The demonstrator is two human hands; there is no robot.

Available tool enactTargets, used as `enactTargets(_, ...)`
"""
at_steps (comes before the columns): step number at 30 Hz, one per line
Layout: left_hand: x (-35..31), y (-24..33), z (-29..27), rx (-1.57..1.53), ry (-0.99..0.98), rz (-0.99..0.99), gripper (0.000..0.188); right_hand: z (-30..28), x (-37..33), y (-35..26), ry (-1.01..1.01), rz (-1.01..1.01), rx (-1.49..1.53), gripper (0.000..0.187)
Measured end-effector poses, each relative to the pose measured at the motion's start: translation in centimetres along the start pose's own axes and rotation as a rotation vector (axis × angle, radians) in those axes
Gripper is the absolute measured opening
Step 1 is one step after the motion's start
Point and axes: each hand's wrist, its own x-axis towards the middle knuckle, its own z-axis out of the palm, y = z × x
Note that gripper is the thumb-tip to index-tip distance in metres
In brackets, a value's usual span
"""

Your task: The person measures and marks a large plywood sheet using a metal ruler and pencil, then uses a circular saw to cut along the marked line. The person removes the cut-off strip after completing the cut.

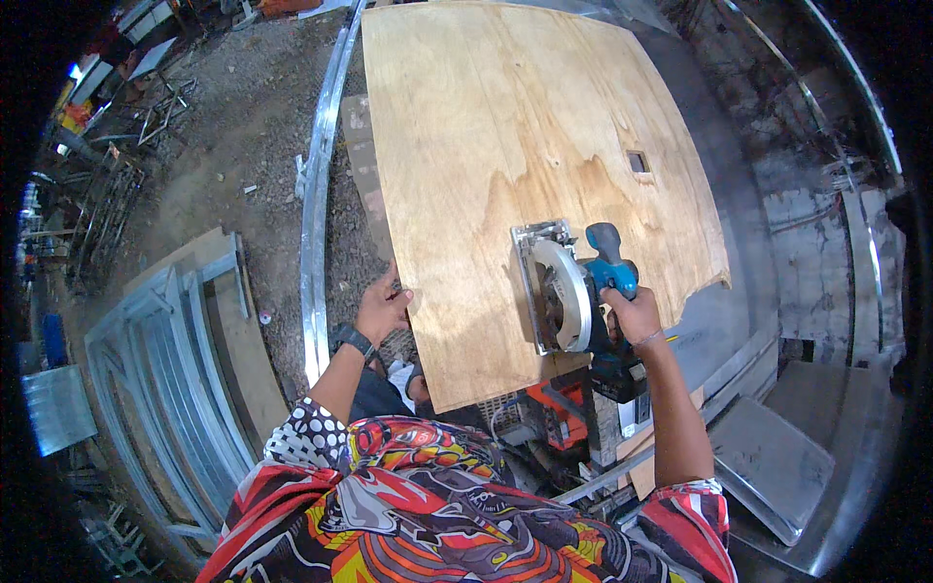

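A large pale plywood sheet with brown grain lies in front of me, with a small rectangular hole near its right side and a ragged right front corner. My left hand grips the sheet's left edge, fingers and thumb closed at the rim. On the front part of the sheet rests a teal and black cordless circular saw, its metal base plate flat against the wood. My right hand is wrapped round the saw's handle. The silver guard covers much of the blade, and I cannot tell whether it turns.
A long metal rail runs along the left of the sheet. Farther left, metal frames lean over gravelly ground. An orange and black tool sits below the sheet's front edge. At the lower right lies a grey metal panel.
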Motion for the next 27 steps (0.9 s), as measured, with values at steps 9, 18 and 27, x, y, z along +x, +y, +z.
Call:
enactTargets(9,1.4,-2.4,-0.7,0.103,0.001,0.094,0.08,0.4,0.5,-0.2,0.007,-0.033,0.034,0.03)
enactTargets(18,1.4,-2.5,-0.5,-0.005,-0.03,0.077,0.081,0.4,1.0,-0.9,0.002,-0.025,0.058,0.029)
enactTargets(27,1.0,-2.4,0.0,0.038,-0.033,0.111,0.081,0.5,1.2,-0.5,0.012,-0.072,0.071,0.028)
